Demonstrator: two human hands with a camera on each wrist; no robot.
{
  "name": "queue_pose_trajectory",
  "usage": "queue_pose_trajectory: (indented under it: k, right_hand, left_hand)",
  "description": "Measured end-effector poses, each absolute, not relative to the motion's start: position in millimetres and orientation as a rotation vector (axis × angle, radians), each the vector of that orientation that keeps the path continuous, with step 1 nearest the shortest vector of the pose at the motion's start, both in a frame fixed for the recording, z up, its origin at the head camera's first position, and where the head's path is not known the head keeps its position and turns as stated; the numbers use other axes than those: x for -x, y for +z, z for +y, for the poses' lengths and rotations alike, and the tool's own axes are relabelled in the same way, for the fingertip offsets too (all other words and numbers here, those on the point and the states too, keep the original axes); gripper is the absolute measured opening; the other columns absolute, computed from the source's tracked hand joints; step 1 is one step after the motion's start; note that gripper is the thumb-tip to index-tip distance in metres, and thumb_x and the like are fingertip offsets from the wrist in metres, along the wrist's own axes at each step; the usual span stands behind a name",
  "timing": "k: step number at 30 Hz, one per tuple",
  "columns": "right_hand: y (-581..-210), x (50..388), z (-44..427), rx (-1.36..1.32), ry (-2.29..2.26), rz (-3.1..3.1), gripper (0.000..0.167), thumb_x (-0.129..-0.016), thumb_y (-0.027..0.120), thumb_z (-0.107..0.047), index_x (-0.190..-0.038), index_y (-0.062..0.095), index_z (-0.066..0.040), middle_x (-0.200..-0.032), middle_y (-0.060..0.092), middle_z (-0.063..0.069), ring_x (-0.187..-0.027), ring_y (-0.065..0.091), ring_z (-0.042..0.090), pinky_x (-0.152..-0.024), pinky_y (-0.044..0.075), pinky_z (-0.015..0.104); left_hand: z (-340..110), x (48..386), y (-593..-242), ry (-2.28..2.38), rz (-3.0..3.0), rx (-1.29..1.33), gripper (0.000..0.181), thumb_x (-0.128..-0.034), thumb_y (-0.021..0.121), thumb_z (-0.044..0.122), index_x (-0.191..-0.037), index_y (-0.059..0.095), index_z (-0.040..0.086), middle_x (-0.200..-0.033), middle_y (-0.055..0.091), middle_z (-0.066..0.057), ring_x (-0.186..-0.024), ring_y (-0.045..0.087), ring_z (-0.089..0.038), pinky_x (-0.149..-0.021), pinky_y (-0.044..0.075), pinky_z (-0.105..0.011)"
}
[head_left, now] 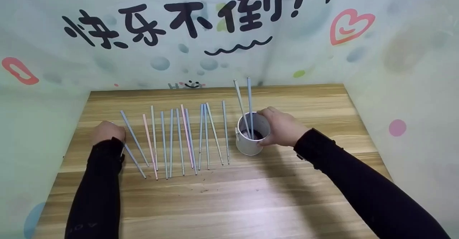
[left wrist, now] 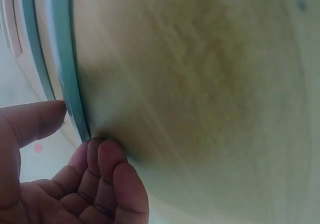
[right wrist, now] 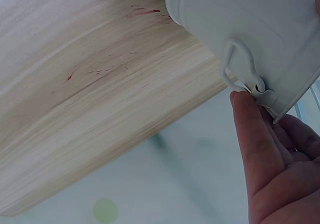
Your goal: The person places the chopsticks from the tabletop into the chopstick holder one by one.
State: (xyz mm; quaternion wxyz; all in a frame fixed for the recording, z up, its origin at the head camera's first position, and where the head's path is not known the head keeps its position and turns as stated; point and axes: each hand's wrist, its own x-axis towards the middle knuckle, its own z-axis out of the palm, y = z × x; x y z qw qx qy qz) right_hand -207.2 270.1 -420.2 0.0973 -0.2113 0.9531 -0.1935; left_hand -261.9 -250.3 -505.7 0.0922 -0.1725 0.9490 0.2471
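My left hand [head_left: 107, 132] is at the far left of the row, its thumb and fingertips pinching the upper end of a blue chopstick [head_left: 134, 162]. In the left wrist view that chopstick [left wrist: 65, 59] passes between thumb and curled fingers. With my right hand [head_left: 283, 127] I grip the right side of a small white bucket [head_left: 248, 147] at its rim. Two chopsticks lean inside it, one blue [head_left: 250, 95] and one pale [head_left: 239, 95]. The right wrist view shows the bucket's side with a wire loop [right wrist: 230, 64], which a finger touches.
Several blue, pink and pale chopsticks [head_left: 172, 142] lie side by side on the wooden table [head_left: 215, 206], between my left hand and the bucket. A printed backdrop [head_left: 143, 66] rises behind the table and along its sides. Small dark reddish marks [right wrist: 145, 11] show on the wood.
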Motion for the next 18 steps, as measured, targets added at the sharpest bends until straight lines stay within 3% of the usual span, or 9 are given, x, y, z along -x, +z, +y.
queue_pose_trajectory:
  k: [8, 18]
  right_hand:
    - [-418, 206, 268, 0.629, -0.573, 2.827, 0.089, -0.075, 0.101, -0.024, -0.145, 0.056, 0.007, -0.134, 0.063, 0.024, -0.120, 0.067, 0.044, -0.104, 0.057, 0.058]
    - [-421, 207, 270, 0.631, -0.559, 2.827, 0.088, -0.075, 0.101, -0.025, -0.144, 0.056, 0.007, -0.134, 0.063, 0.024, -0.119, 0.068, 0.043, -0.104, 0.057, 0.058]
  left_hand:
    - [-253, 262, -504, 0.702, 2.803, 0.528, 0.025, -0.0954, 0.054, 0.008, -0.073, 0.064, 0.001, -0.076, 0.063, -0.012, -0.068, 0.057, -0.025, -0.054, 0.047, -0.031]
    - [-255, 266, -515, 0.733, 2.795, 0.538, 0.026, -0.0934, 0.056, 0.004, -0.069, 0.063, 0.002, -0.073, 0.063, -0.010, -0.064, 0.056, -0.023, -0.052, 0.047, -0.030]
